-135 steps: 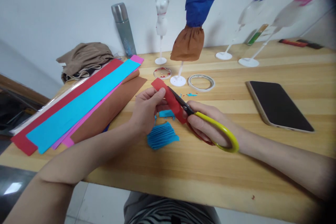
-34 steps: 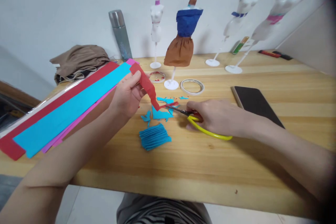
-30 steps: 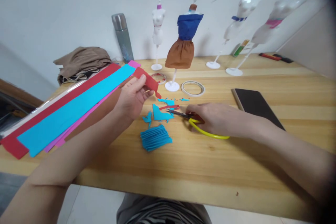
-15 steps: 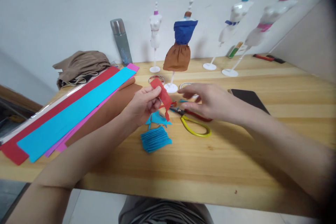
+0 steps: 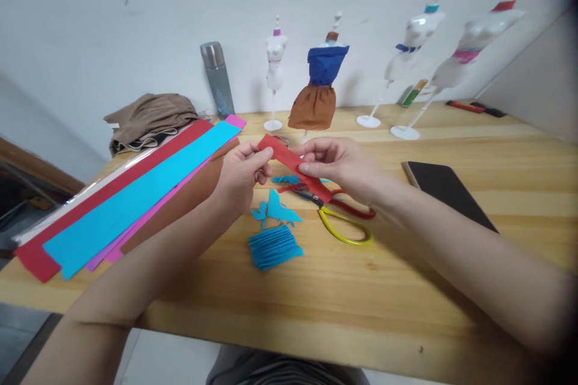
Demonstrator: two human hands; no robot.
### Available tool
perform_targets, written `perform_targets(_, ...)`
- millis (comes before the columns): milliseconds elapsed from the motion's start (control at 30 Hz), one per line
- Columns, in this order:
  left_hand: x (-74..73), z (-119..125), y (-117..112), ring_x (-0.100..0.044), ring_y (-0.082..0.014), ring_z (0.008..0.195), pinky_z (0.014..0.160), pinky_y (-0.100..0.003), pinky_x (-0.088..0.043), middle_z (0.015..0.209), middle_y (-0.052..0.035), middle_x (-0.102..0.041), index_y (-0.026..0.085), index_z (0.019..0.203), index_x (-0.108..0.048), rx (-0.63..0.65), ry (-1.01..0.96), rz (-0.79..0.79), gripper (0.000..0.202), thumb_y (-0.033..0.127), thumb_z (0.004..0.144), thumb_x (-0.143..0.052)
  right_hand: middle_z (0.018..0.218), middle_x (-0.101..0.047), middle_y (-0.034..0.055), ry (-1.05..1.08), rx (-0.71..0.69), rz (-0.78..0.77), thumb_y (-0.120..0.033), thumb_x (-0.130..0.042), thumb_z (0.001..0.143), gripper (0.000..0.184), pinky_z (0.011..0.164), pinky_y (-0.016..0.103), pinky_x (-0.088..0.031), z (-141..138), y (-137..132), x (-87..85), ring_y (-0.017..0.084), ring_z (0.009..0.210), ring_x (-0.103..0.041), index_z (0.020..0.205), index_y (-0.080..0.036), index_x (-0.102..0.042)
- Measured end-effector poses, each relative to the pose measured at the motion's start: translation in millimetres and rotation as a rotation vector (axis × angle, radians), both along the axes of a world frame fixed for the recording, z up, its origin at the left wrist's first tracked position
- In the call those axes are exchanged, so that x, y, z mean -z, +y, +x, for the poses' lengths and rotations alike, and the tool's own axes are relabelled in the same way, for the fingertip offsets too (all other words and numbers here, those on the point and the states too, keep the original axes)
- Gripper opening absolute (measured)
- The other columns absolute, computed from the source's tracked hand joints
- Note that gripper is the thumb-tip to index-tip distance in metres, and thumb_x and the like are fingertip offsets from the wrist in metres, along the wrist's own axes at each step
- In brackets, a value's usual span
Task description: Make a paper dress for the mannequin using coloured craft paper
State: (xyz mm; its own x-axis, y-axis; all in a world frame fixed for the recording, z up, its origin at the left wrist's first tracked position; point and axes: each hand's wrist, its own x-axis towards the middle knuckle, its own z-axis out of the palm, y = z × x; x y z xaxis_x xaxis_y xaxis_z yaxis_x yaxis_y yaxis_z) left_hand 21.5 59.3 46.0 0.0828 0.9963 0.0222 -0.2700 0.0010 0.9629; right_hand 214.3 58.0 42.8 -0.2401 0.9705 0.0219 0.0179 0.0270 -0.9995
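A short red crepe paper strip is stretched between both hands above the table. My left hand pinches its upper left end between thumb and fingers. Further along the strip, my right hand grips it with the thumb on top, and a free end hangs past that thumb. Below lie scissors with one yellow and one red handle, their blades partly covered by the strip. Blue paper scraps and a pleated blue paper piece rest nearer to me.
Folded red, blue, pink and brown paper sheets lie at left, beside a brown cloth and a flask. A mannequin in a blue top and brown skirt stands behind, among several others. A dark phone lies right.
My right hand has moved in and taken hold of the red strip, which now stretches out towards the right. The view has shifted slightly.
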Motion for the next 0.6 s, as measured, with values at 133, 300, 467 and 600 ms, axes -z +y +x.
perform_targets(133,0.8,-4,1,-0.051,-0.006,0.046,0.044,-0.016,-0.036,0.052,0.0021,-0.06,0.015,0.073,-0.066,0.058,0.044,0.005,0.017,0.022,0.076,-0.082,0.067,-0.07,-0.0006,-0.019,-0.006,0.017,-0.028,-0.087,0.071,0.018,0.049,0.025,-0.053,4,-3,4.4,0.013,0.057,-0.065,0.079,-0.023,-0.072)
perform_targets(300,1.9,-3,-4,-0.048,-0.0064,0.044,0.043,-0.019,-0.036,0.05,0.0019,-0.059,0.016,0.069,-0.067,0.166,0.111,0.067,0.024,0.032,0.073,-0.085,0.075,-0.074,0.0014,0.038,-0.035,0.031,-0.033,-0.088,0.071,0.022,0.058,0.032,-0.061,-1,-10,3.9,0.018,0.065,-0.07,0.085,-0.025,-0.072)
perform_targets(467,2.7,0,-10,-0.049,-0.0076,0.047,0.044,-0.02,-0.035,0.052,0.0011,-0.06,0.016,0.065,-0.067,0.246,0.166,0.111,0.025,0.034,0.071,-0.084,0.087,-0.076,0.0029,0.044,-0.007,0.141,-0.039,-0.081,0.079,0.021,0.071,0.036,-0.062,-3,-13,-0.4,0.02,0.079,-0.072,0.092,-0.025,-0.073)
perform_targets(600,4.4,2,-12,-0.048,-0.008,0.047,0.045,-0.022,-0.035,0.053,0.001,-0.06,0.017,0.065,-0.068,0.287,0.193,0.123,0.023,0.033,0.071,-0.082,0.078,-0.069,0.0012,0.003,-0.017,0.154,-0.035,-0.078,0.083,0.016,0.064,0.03,-0.055,-4,-15,-1.6,0.016,0.069,-0.065,0.081,-0.023,-0.068)
